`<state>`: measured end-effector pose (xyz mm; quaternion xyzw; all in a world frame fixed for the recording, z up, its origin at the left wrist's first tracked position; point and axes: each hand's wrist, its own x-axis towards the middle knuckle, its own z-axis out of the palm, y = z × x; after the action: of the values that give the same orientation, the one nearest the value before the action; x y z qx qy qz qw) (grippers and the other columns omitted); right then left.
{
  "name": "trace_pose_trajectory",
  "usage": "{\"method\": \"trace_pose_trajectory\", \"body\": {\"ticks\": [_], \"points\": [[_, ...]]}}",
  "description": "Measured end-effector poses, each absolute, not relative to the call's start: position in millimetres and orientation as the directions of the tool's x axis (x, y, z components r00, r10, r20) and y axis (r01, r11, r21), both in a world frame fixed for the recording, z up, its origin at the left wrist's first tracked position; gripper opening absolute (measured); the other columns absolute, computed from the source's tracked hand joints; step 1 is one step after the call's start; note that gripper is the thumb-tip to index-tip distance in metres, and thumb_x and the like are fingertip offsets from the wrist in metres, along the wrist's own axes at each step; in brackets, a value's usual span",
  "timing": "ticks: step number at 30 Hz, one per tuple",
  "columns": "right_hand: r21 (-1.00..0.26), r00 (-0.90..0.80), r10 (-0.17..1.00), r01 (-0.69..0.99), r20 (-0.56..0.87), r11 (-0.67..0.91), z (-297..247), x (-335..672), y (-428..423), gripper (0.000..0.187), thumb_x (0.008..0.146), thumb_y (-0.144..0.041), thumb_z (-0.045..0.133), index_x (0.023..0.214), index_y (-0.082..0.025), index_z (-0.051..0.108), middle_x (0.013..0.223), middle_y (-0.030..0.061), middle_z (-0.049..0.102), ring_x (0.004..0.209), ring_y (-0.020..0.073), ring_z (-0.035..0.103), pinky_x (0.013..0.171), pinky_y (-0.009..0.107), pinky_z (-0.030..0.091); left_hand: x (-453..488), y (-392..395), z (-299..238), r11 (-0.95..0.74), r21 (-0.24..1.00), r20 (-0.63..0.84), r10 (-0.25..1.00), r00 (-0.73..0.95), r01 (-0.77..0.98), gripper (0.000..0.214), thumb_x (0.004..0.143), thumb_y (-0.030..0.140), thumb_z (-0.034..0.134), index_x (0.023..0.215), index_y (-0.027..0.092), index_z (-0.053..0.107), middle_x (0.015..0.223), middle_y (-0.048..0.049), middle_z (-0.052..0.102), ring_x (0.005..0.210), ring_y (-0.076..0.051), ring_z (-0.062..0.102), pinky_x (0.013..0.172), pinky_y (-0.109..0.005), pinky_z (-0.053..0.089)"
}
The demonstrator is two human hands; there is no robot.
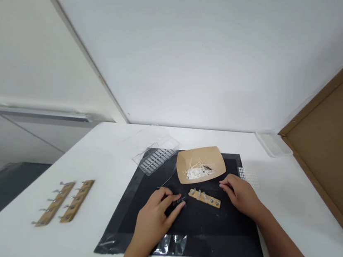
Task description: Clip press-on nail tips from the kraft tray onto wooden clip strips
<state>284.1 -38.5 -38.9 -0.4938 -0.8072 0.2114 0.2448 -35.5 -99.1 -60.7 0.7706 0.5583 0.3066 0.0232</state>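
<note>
My left hand (154, 216) rests at the left middle of the black mat (209, 229), its thumb and forefinger apart around small clear pieces (178, 201) that look like plastic nail tips. Just right of them lies a wooden strip (204, 198) with several metal studs, some carrying clear tips. My right hand (241, 195) is closed beyond the strip's right end, fingertips pinched together. Whatever they hold, if anything, is too small to make out. Behind both hands, a brown paper tray (201, 155) contains white bits and thin sticks.
Two wooden strips with upright metal clips, one (55, 206) beside another (77, 201), lie on the white table at left. A clear tray of nail-shaped pieces (156, 160) overlaps the mat. A sheet of white squares (248, 176), a clear plastic box (274, 144) and a cardboard panel (333, 136) are at right.
</note>
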Motion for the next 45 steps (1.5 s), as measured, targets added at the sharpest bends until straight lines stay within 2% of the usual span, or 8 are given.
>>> {"method": "trace_pose_trajectory", "body": {"ticks": [7,12,18,29,33,35,40,45], "points": [[-0.575,-0.404,0.897,0.697,0.178,0.428,-42.1,284.9,-37.9,0.014,0.107,-0.031,0.053,0.101,-0.023,0.063,0.101,0.0047,0.071,0.091,0.0207,0.068,0.078,0.034,0.052,-35.7,-99.1,-58.4,-0.394,0.389,0.442,0.873,0.207,0.833,0.044,0.093,0.063,0.069,0.111,0.024,0.078,0.105,-0.0066,0.067,0.095,-0.022,0.068,0.077,-0.03,0.059],[-0.569,-0.41,0.894,0.697,0.181,0.435,-41.8,285.6,-37.7,0.013,0.107,-0.031,0.053,0.101,-0.023,0.062,0.101,0.0043,0.071,0.091,0.0208,0.068,0.079,0.034,0.051,-34.7,-97.6,-60.2,-0.358,0.438,0.418,0.893,0.166,0.824,0.031,0.103,0.05,0.06,0.1,0.027,0.08,0.1,-0.0038,0.067,0.089,-0.018,0.067,0.075,-0.028,0.054],[-0.542,-0.408,0.895,0.718,0.181,0.437,-41.3,285.9,-38.3,0.015,0.107,-0.033,0.052,0.101,-0.024,0.061,0.1,0.0051,0.071,0.09,0.0218,0.068,0.077,0.035,0.051,-32.8,-92.7,-59.5,-0.297,0.504,0.356,0.927,0.118,0.811,0.036,0.102,0.05,0.061,0.082,0.025,0.076,0.092,-0.0018,0.067,0.085,-0.017,0.066,0.075,-0.028,0.052],[-0.545,-0.426,0.888,0.709,0.177,0.448,-34.6,282.9,-41.1,0.013,0.108,-0.03,0.051,0.101,-0.023,0.061,0.1,0.0051,0.071,0.09,0.0213,0.067,0.077,0.034,0.051,-31.1,-97.3,-57.7,-0.3,0.438,0.368,0.92,0.135,0.847,0.028,0.105,0.047,0.055,0.102,0.027,0.075,0.098,-0.0025,0.067,0.088,-0.018,0.067,0.071,-0.027,0.053],[-0.551,-0.42,0.891,0.709,0.172,0.441,-36.2,283.5,-41.0,0.011,0.107,-0.029,0.053,0.102,-0.024,0.061,0.102,0.0042,0.071,0.092,0.0211,0.068,0.078,0.034,0.051,-31.5,-96.4,-59.0,-0.267,0.436,0.368,0.924,0.101,0.859,0.034,0.105,0.05,0.052,0.125,0.025,0.064,0.093,-0.0016,0.067,0.083,-0.019,0.067,0.069,-0.029,0.055],[-0.547,-0.424,0.889,0.709,0.171,0.444,-36.9,283.8,-40.6,0.011,0.107,-0.029,0.053,0.103,-0.024,0.061,0.102,0.0043,0.071,0.091,0.021,0.068,0.078,0.034,0.051,-31.8,-95.7,-60.4,-0.244,0.432,0.37,0.926,0.076,0.868,0.039,0.105,0.053,0.051,0.126,0.022,0.06,0.09,-0.0015,0.067,0.08,-0.02,0.067,0.066,-0.03,0.055],[-0.546,-0.432,0.889,0.714,0.149,0.438,-35.5,283.3,-40.8,0.011,0.107,-0.03,0.052,0.103,-0.024,0.061,0.101,0.0037,0.071,0.089,0.0207,0.068,0.076,0.034,0.051,-30.1,-93.9,-61.5,-0.312,0.37,0.413,0.899,0.146,0.875,0.032,0.109,0.049,0.046,0.108,0.022,0.063,0.086,-0.0027,0.066,0.082,-0.021,0.066,0.072,-0.032,0.053],[-0.56,-0.435,0.892,0.711,0.128,0.426,-35.1,282.3,-41.1,0.012,0.107,-0.03,0.052,0.102,-0.024,0.061,0.102,0.004,0.072,0.091,0.021,0.068,0.078,0.034,0.051,-28.0,-89.6,-58.3,-0.361,0.355,0.448,0.875,0.182,0.862,0.037,0.112,0.04,0.04,0.09,0.021,0.063,0.084,-0.0044,0.065,0.08,-0.021,0.064,0.077,-0.033,0.05]]}}
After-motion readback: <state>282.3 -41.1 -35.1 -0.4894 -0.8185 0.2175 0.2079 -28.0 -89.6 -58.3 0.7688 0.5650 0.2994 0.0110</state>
